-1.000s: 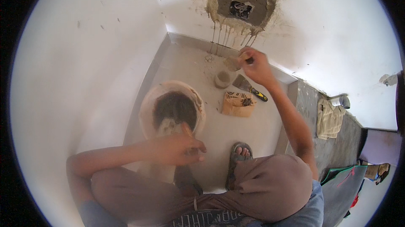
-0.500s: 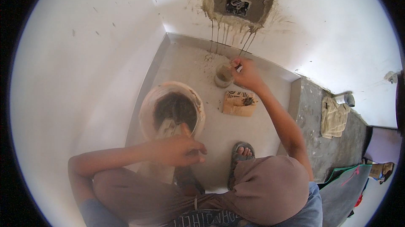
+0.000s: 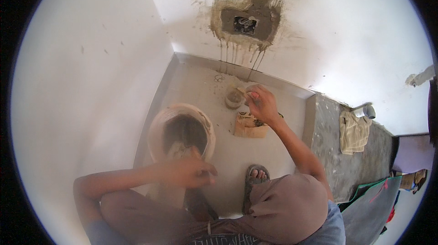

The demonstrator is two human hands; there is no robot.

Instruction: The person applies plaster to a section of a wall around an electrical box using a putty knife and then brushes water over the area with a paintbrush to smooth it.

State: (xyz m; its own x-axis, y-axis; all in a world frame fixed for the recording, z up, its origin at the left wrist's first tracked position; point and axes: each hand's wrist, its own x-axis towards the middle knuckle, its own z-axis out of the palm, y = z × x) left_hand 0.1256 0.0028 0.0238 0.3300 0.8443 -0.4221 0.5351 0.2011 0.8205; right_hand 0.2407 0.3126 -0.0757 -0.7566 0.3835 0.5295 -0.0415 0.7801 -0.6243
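Observation:
My left hand (image 3: 194,172) hangs loosely beside the near rim of a pale round bucket (image 3: 207,122). Its thumb and fingers are apart, and I see nothing held. Dark contents (image 3: 185,128) lie inside the bucket, and a pale, long piece partly hidden by my left arm reaches into it. My right hand (image 3: 262,104) is closed around a small slim tool with a tan tip (image 3: 240,90); its kind is unclear. That tip is over or at the rim of a small cup (image 3: 233,100) with greyish-brown contents. Below my right hand lies a brown printed paper packet (image 3: 251,126).
Ahead, the white wall has a recessed electrical box (image 3: 245,25) ringed by damp grey mortar with drips. A grey ledge (image 3: 328,122) on the right bears a beige cloth (image 3: 355,131) and a short pipe piece (image 3: 366,111). My sandalled foot (image 3: 255,179) is near the packet.
The view has tilted up, so everything sits lower. My right hand has shifted nearer to the packet, and the tan tip now shows at the cup. The left hand stays beside the bucket.

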